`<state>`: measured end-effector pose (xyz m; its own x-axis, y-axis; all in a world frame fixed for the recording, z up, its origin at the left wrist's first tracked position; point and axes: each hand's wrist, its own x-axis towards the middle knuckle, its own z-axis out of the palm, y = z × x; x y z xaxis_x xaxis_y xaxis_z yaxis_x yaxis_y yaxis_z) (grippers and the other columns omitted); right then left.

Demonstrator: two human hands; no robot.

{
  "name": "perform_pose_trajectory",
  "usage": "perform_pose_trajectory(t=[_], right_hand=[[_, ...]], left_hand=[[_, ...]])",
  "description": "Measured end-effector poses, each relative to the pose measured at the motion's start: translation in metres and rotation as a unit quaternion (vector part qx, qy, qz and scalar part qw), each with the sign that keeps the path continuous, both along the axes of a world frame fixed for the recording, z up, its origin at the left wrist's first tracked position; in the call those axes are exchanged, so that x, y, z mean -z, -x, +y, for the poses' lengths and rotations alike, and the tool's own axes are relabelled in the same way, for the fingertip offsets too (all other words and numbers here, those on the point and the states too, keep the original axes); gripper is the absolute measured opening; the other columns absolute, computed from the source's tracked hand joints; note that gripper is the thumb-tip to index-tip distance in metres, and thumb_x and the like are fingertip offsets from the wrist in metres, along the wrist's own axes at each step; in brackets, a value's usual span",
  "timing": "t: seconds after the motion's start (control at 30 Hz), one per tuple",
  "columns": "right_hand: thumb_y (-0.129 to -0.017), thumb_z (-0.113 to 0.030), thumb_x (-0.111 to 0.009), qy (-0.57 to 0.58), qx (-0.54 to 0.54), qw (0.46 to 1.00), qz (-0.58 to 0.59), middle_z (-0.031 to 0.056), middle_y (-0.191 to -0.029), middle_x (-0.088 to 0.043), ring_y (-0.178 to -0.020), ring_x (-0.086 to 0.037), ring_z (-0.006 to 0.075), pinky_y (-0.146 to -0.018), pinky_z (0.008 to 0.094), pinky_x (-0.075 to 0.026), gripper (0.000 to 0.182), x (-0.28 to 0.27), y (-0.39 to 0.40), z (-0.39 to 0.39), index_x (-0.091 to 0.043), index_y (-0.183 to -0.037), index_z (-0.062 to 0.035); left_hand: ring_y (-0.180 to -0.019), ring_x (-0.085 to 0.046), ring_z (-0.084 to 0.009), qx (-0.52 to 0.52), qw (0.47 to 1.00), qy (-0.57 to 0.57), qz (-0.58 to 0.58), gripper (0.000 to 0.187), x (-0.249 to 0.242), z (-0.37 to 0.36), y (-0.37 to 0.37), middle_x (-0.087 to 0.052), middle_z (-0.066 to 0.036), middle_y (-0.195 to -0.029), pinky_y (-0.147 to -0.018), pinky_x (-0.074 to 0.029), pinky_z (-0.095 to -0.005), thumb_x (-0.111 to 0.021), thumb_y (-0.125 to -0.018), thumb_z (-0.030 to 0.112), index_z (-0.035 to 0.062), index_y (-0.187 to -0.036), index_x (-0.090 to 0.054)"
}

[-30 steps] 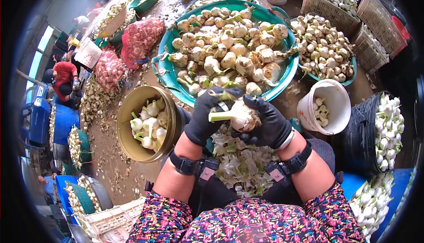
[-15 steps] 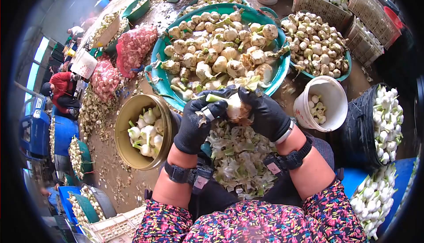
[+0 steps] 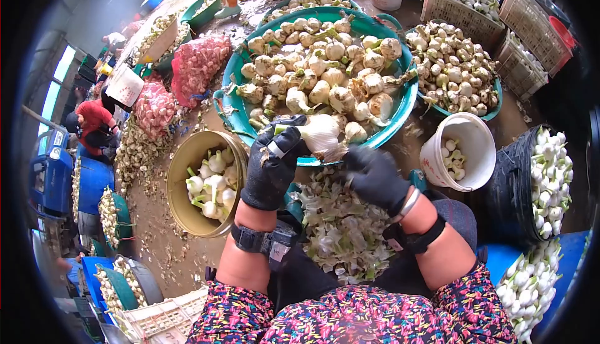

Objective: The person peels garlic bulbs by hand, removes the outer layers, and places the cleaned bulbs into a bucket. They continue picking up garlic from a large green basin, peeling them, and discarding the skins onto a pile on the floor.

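Note:
My left hand [image 3: 269, 172], in a black glove, is closed around the short green stem of a garlic bulb [image 3: 321, 134]. The bulb lies on its side in the air, its root end toward the right, with loose skin hanging below it. Just right of the root end is my right hand [image 3: 377, 180], also gloved in black, its fingers smeared by motion and apart from the bulb. Behind both hands stands a wide teal basin [image 3: 407, 107] of untrimmed, soil-stained garlic bulbs. Papery garlic skins [image 3: 340, 225] are heaped below, between my knees.
A tan bucket [image 3: 177, 209] with cleaned bulbs stands left; a white bucket [image 3: 481, 172] with a few bulbs stands right. Further right are a black tub [image 3: 509, 187] and another basin [image 3: 459, 72] of garlic. Red mesh sacks [image 3: 199, 69] and a person in red [image 3: 94, 122] are at left.
My right hand has left the bulb and moved down and slightly right. The bulb, still in my left hand, now shows a whiter, cleaner surface, with skin hanging from it.

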<state>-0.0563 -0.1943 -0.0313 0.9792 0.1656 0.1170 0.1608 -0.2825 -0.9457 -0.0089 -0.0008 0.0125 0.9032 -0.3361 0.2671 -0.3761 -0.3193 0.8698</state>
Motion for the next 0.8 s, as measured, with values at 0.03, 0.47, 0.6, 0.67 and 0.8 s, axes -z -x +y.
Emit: perform_pose_trajectory(t=[0.03, 0.47, 0.6, 0.67, 0.8], right_hand=[[-0.072, -0.006, -0.066, -0.179, 0.002, 0.983, 0.041, 0.0089, -0.092, -0.063, -0.086, -0.062, 0.0207, -0.077, 0.033, -0.049, 0.036, -0.001, -0.006, -0.001, -0.057, -0.106, -0.0033], [-0.066, 0.005, -0.073, -0.439, -0.002, 0.893, 0.095, 0.0108, -0.115, -0.054, -0.101, -0.055, 0.0172, -0.088, 0.031, -0.048, 0.068, -0.017, -0.008, 0.001, -0.041, -0.126, 0.0012], [-0.066, 0.005, -0.073, -0.431, 0.014, 0.897, 0.099, 0.0115, -0.115, -0.054, -0.102, -0.055, 0.0175, -0.088, 0.0307, -0.048, 0.07, -0.011, -0.008, 0.0, -0.04, -0.128, 0.0016], [-0.066, 0.004, -0.074, -0.425, 0.013, 0.902, 0.078, 0.0114, -0.115, -0.054, -0.102, -0.055, 0.0173, -0.089, 0.0306, -0.047, 0.071, -0.008, -0.008, 0.003, -0.039, -0.128, 0.0016], [-0.065, 0.002, -0.075, -0.407, 0.015, 0.913, -0.001, 0.01, -0.117, -0.054, -0.102, -0.054, 0.0163, -0.09, 0.0301, -0.046, 0.072, -0.002, -0.008, 0.01, -0.04, -0.129, 0.0019]], left_hand=[[-0.076, -0.059, -0.0158, 0.009, 0.999, -0.022, 0.026, 0.026, 0.004, 0.004, -0.003, -0.059, -0.009, -0.09, -0.07, -0.05, -0.0283, -0.05, -0.087, 0.012, -0.005, -0.105, -0.056], [-0.086, -0.061, -0.0143, 0.104, 0.993, -0.053, -0.025, 0.031, 0.008, -0.015, 0.002, -0.062, -0.011, -0.101, -0.077, -0.049, -0.028, -0.054, -0.088, 0.017, -0.003, -0.112, -0.057], [-0.088, -0.061, -0.0149, 0.095, 0.995, -0.019, 0.006, 0.038, -0.001, -0.02, 0.005, -0.061, -0.011, -0.103, -0.081, -0.048, -0.0277, -0.054, -0.088, 0.015, -0.0044, -0.12, -0.051], [-0.087, -0.061, -0.0153, 0.096, 0.994, -0.055, -0.008, 0.038, -0.001, -0.019, 0.005, -0.062, -0.01, -0.1, -0.081, -0.048, -0.0278, -0.054, -0.087, 0.014, -0.0045, -0.12, -0.05], [-0.085, -0.061, -0.015, 0.067, 0.988, 0.064, 0.127, 0.037, 0.008, -0.021, 0.005, -0.063, -0.01, -0.096, -0.08, -0.048, -0.0269, -0.055, -0.085, 0.013, -0.0045, -0.118, -0.052]])
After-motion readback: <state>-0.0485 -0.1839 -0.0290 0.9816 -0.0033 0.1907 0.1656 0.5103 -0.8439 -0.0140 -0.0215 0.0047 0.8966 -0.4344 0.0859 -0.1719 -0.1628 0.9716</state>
